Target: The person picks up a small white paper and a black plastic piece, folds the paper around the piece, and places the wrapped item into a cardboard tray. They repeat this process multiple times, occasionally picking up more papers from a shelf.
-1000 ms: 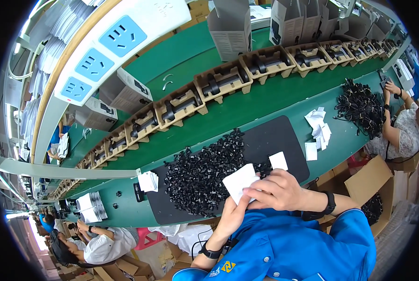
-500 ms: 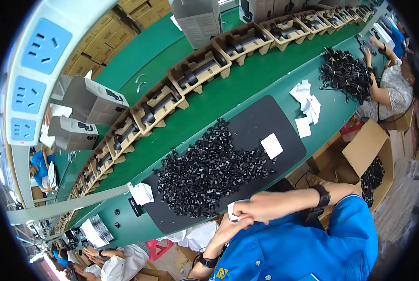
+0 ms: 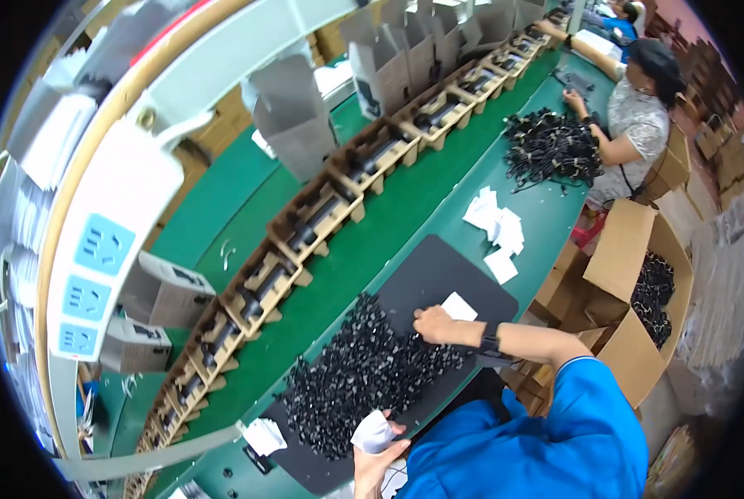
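My left hand [image 3: 373, 467] holds a small white paper packet [image 3: 373, 432] between thumb and fingers, at the near edge of the black mat [image 3: 459, 266]. On the mat lies a wide heap of small black clip-like plastic parts [image 3: 347, 374]. My right hand [image 3: 435, 324] is over the heap's far right edge, its fingers curled together. What they pinch, if anything, is hidden. Just beyond that hand a white paper piece [image 3: 459, 307] lies flat on the mat.
Cardboard trays [image 3: 313, 224] with black devices run along the green conveyor [image 3: 372, 216]. White packets [image 3: 496, 229] and bundled black cables [image 3: 552, 150] lie farther along the bench, by a seated co-worker [image 3: 642, 108]. An open carton [image 3: 625, 249] stands right. A socket strip [image 3: 106, 249] juts in at left.
My hands, together at the packet before, have parted. The right has reached out to the heap's edge; the left keeps the packet, lower and further left. The whole view has shifted.
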Tool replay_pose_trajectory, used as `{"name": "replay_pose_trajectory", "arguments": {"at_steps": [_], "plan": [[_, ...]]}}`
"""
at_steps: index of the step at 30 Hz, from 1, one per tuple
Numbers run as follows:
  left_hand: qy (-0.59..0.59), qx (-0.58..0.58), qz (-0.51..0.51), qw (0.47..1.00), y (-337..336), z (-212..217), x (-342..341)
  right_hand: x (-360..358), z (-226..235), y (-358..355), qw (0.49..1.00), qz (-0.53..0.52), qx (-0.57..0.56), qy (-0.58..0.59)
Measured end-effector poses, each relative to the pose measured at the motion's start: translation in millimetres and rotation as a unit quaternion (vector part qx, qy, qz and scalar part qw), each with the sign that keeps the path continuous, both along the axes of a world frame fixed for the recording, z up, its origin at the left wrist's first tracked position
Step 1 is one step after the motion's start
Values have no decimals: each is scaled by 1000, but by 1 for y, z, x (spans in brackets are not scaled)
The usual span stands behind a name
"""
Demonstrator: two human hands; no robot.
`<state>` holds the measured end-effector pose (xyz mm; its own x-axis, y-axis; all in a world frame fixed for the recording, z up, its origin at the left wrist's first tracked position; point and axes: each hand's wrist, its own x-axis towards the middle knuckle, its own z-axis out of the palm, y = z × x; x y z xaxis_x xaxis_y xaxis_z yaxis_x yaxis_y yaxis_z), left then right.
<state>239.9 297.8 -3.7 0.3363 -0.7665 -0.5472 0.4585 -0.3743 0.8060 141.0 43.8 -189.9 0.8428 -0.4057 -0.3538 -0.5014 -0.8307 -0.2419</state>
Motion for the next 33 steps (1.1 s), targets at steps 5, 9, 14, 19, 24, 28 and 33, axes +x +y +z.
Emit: {"name": "replay_pose_trajectory", "arguments": {"at_steps": [5,9,14,19,24,28,33], "plan": [[-22,37,-2,999,-22,19,9,-13,-6,-15,980,-93,152,-92],[-43,-17,8,999,-55,27,5,-13,-9,-13,975,-104,146,-131],[-119,-59,-10,991,-107,50,-2,-42,214,-46,816,-207,411,-350],[-235,-80,-98,964,-163,83,-28,-81,289,-63,851,101,158,-491],[-303,-69,-153,938,-188,87,-53,-105,298,-84,905,187,146,-354],[-279,-47,-145,948,-199,83,-68,-117,311,-103,927,244,202,-201],[-331,-63,-181,924,-219,87,-90,-121,299,-104,924,284,179,-181]]}}
